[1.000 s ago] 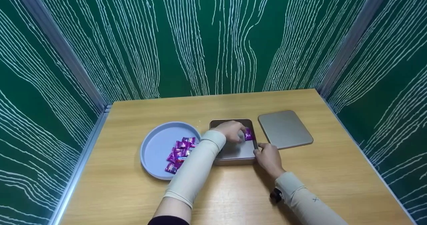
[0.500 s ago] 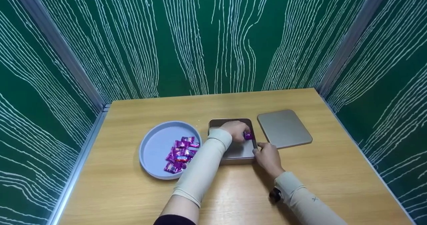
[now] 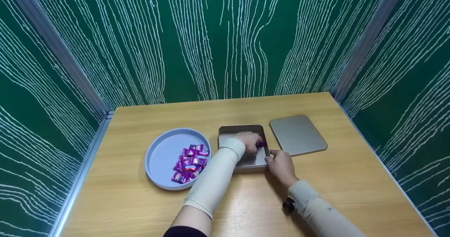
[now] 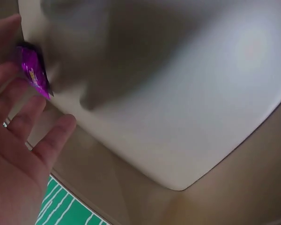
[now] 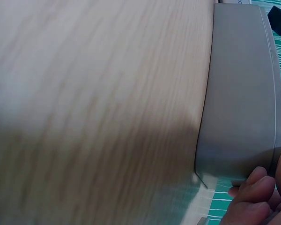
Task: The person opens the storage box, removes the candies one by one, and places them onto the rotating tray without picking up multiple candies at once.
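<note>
My left hand (image 3: 249,142) reaches into an open square metal tin (image 3: 251,169). In the left wrist view, its fingers are fairly straight. A small purple-wrapped candy (image 4: 35,70) lies by their tips against the tin's inner wall, touching or nearly touching them. No pinch on it can be made out. My right hand (image 3: 282,166) grips the tin's right side near the front corner; the right wrist view has its curled fingertips (image 5: 257,187) at the tin's lower edge. To the left, several purple-wrapped candies (image 3: 188,161) lie in a round pale-blue tray (image 3: 160,159), partly behind my left forearm.
The flat square tin lid (image 3: 299,135) lies on the wooden table (image 3: 253,209), right of the tin. Green walls (image 3: 197,47) with white streaks and grey metal posts (image 3: 365,36) enclose the table at the back and sides.
My left hand has moved slightly right and down over the candy in the tin, which now shows as a narrower strip. The right hand keeps its hold on the tin.
</note>
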Motion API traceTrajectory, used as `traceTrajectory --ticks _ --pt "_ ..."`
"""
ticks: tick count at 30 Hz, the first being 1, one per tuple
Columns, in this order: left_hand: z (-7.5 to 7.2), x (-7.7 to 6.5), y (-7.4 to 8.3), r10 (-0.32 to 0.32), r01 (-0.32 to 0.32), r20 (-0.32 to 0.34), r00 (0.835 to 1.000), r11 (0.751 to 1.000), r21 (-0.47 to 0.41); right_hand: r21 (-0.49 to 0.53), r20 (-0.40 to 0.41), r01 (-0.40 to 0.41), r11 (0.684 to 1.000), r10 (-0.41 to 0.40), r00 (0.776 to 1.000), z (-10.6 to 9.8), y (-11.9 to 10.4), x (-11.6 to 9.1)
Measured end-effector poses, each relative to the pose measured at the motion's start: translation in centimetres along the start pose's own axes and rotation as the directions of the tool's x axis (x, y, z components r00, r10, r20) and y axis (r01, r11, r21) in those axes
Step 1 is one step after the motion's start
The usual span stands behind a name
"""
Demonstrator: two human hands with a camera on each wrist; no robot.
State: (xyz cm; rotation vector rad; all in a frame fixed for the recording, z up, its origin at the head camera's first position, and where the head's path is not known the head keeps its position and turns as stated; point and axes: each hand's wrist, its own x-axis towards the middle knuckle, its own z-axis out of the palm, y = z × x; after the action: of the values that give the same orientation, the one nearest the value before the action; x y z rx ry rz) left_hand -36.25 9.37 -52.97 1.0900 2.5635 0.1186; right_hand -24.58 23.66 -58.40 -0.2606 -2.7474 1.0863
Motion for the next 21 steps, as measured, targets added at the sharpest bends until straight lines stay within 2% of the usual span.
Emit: traceTrajectory --ticks 6,10,21 --pt "0.3 -0.1 -0.3 0.030 -0.029 -0.016 0.999 0.999 0.017 0.015 -0.003 0.013 1.000 -0.013 1.000 0.1 0.0 0.0" --pt "0.3 -0.2 -0.9 0.018 -0.018 -0.025 1.000 1.000 0.007 0.023 -0.009 0.023 0.999 -0.023 1.000 0.0 0.0 0.0" --pt "0.7 -0.3 -1.9 0.007 -0.006 0.018 1.000 1.000 -0.020 0.011 -0.014 0.036 0.999 -0.036 0.999 0.0 0.0 -0.1"
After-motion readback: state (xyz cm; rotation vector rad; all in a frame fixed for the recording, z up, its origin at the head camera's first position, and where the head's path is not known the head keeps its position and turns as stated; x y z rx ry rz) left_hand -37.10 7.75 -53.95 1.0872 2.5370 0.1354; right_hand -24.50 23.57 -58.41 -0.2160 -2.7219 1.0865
